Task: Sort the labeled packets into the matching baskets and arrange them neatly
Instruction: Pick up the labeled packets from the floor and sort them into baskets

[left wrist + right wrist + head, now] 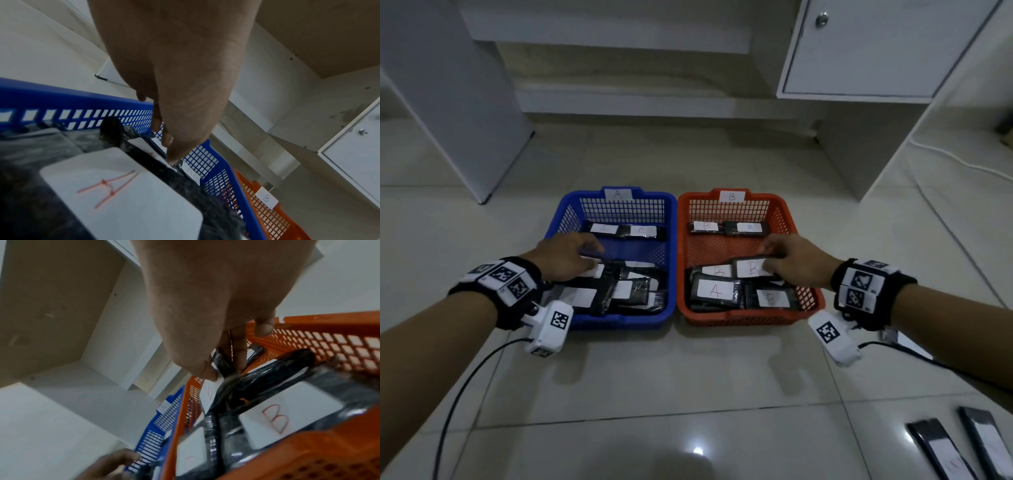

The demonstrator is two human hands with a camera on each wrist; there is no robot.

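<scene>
Black film-wrapped packets with white labels fill both baskets; sorting is midway: right hand (796, 260) pinches a B-labelled packet (751, 268) in the orange mesh basket (804, 301), left hand (566, 255) grips a packet in the blue mesh basket (669, 240), whose label I cannot read; next, neat placement.

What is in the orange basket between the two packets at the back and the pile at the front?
Nothing: the head view shows bare mesh floor of the orange basket between the back packets and the front pile.
</scene>
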